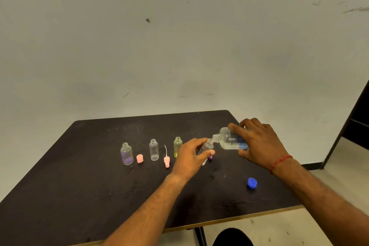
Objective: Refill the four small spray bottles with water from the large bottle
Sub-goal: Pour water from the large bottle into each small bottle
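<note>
Both hands are busy w/ the pour. Left hand [190,159] is gripping a small clear bottle [207,147], fingers & thumb curled round its body, holding it tilted toward the right. Its base is sitting low, near the table [89,185]; can't tell if it's touching. Right hand [258,143] is wrapping over the large bottle [229,139] from above, fingers curled round the body. It's tipping the bottle nearly onto its side, so the open mouth is meeting the small bottle's neck. Water is lying along the large bottle's lower side. Whether a stream is running is too small to tell.

Risks, as I'm judging them:
- The small neck is narrow vs. the big mouth, so over-tilting the large bottle is likely sending water down the outside & onto the table.
- Both bottles are being held tilted, so a wobble in either wrist is breaking the alignment.
- Wet plastic could be getting slippery in the left grip.
- Clear-on-clear is making the fill level hard to read, so overfilling is a real chance.

Other three are standing upright & uncapped in a row to the left: purple-tinted bottle [127,154], clear bottle [154,150] & yellow-green bottle [177,146]. The last is just beside the left hand, so a knuckle nudge could be tipping it. Pink cap [140,158], pink spray head [166,161], purple cap [210,157] & blue cap [252,182] are lying loose on the table, w/ the purple one closest to any spill.
</note>
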